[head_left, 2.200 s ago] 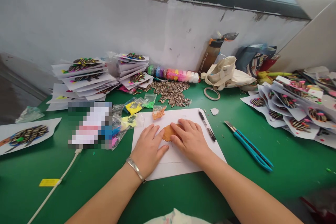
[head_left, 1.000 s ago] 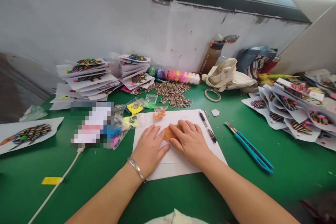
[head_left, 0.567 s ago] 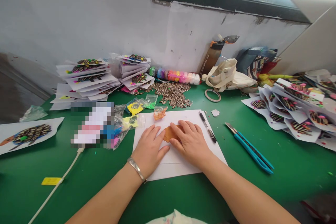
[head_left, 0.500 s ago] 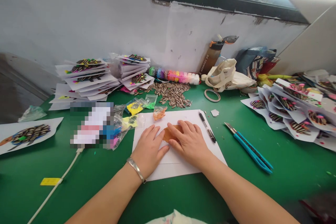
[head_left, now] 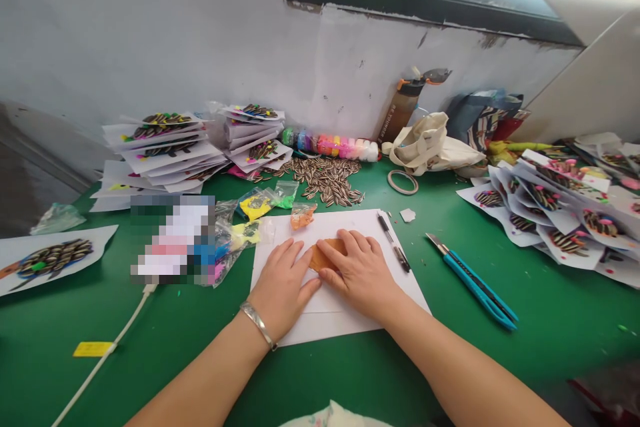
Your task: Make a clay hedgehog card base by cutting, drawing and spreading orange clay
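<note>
Both palms rest low over a white sheet of paper (head_left: 320,328) on the green table. My right hand (head_left: 361,273) lies flat with spread fingers across a flat orange-brown piece (head_left: 324,257), likely modelling clay, covering its right part. My left hand (head_left: 285,280), a silver bracelet at its wrist, lies flat on the paper with its fingertips at the piece's left edge. A bag of orange clay (head_left: 302,217) sits at the sheet's top edge. A black pen (head_left: 394,241) lies along the right side of the paper.
A blue utility knife (head_left: 475,283) lies to the right, blade out. Sunflower seeds (head_left: 330,180) are heaped behind the paper. Stacks of seed-decorated sheets stand at left (head_left: 165,153) and right (head_left: 545,207). A tape roll (head_left: 403,182) and bagged clay (head_left: 255,205) lie nearby.
The view has shifted very slightly. Both hands stay nearly in place on the paper; slightly more of the orange-brown piece shows between them.
</note>
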A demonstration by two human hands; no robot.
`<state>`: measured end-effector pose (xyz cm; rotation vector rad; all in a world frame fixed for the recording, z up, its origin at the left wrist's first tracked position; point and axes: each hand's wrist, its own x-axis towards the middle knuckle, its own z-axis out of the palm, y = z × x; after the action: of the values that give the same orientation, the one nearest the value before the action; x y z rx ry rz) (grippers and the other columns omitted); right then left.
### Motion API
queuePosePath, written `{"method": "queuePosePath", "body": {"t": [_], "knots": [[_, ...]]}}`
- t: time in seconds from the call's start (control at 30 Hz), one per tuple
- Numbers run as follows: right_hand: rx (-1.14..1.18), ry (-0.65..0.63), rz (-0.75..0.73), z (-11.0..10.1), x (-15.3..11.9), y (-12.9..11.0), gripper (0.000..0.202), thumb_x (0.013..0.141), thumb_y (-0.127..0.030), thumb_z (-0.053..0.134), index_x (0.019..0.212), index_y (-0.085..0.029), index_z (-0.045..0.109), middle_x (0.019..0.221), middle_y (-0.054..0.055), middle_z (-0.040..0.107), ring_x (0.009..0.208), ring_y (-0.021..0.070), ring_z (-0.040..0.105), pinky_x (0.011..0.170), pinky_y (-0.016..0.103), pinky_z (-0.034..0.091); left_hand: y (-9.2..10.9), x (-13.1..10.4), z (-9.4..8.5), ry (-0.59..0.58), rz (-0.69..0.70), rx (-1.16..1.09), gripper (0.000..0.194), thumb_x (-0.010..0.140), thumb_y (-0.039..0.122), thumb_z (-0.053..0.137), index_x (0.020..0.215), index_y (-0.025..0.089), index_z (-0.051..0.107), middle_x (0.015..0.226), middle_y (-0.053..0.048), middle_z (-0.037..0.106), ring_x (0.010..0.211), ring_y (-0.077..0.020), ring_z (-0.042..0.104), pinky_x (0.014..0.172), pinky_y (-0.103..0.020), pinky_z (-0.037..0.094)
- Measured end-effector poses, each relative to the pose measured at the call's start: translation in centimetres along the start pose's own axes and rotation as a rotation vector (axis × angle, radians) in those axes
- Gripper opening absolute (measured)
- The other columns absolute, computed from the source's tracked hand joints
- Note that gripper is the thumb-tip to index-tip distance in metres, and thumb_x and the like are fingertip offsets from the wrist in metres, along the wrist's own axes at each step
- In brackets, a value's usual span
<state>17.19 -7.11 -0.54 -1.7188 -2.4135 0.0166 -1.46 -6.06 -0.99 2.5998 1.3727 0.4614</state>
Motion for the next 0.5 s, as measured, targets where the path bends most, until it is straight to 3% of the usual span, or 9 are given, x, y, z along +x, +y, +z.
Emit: {"method": "queuePosePath", "body": {"t": [0.5], "knots": [[0.041, 0.028, 0.026, -0.25, 0.09, -0.04, 0.043, 0.09, -0.049, 0.04, 0.125, -0.027, 0.048, 0.124, 0.01, 0.05, 0.114, 0.0268, 0.041, 0.095, 0.043, 0.028, -0.07, -0.06, 0.03, -0.004, -0.015, -0.002, 0.042, 0.085, 0.035, 0.055, 0.121, 0.014, 0.055, 0.128, -0.016, 0.053, 0.124, -0.0327, 0.041, 0.102, -0.05, 0.038]]}}
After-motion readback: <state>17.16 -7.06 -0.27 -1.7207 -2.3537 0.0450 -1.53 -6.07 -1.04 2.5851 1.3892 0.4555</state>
